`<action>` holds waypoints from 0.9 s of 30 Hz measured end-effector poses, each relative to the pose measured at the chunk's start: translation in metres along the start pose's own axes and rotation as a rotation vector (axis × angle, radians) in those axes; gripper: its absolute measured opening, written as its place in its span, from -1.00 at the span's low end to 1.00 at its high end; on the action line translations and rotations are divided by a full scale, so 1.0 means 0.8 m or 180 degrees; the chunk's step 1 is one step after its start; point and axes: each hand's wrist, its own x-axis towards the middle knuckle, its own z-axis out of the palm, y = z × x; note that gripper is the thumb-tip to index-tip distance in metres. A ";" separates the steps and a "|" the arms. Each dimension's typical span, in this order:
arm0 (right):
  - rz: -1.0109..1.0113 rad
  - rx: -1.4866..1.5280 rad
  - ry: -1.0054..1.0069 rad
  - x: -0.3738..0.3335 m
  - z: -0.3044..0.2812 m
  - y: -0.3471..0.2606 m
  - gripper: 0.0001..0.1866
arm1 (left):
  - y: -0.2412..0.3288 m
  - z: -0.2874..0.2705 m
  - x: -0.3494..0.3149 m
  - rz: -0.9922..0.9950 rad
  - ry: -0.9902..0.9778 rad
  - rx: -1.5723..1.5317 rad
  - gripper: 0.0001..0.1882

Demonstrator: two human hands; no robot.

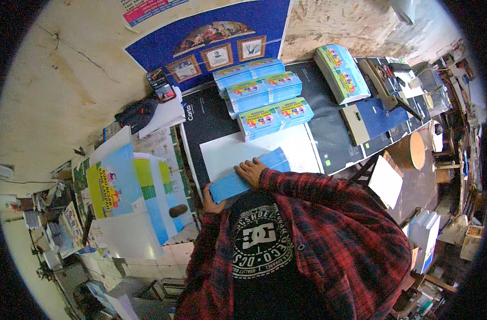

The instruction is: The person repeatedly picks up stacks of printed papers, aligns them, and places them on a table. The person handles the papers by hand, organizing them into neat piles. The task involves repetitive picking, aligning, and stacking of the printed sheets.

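Note:
A stack of thin blue booklets (275, 160) lies slantwise at the near edge of a white board (222, 152) on the black-covered table. My left hand (211, 202) is closed around the stack's left end, with the thumb along its side. Across the top of the stack lies my right hand (250, 173), its fingers spread and resting on it. Just beyond the board stand three piles of blue booklets (275, 118) with yellow-green printed covers, set one behind another.
A taller booklet pile (342, 74) stands at the back right beside a blue board (379, 117) and tools (395, 77). Large printed cover sheets (113, 184) lie on the left table. A phone (161, 84) leans at the back left. A round stool (412, 150) is at right.

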 end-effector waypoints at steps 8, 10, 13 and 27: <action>0.0003 0.0511 0.0620 -0.020 -0.044 0.019 -0.49 | 0.157 -0.029 0.058 0.0086 0.0119 0.1201 -0.05; 0.0489 0.0974 0.1193 -0.034 -0.070 0.032 -0.36 | 0.238 -0.047 0.087 0.0734 0.0659 0.1145 0.00; 0.1417 0.1787 0.2252 -0.046 -0.106 0.058 -0.30 | 0.309 -0.083 0.103 0.1009 0.1182 0.0796 0.06; 0.2921 0.6267 0.5608 0.031 -0.014 0.232 -0.27 | 0.261 -0.047 0.073 -0.0053 0.0135 0.0183 -0.03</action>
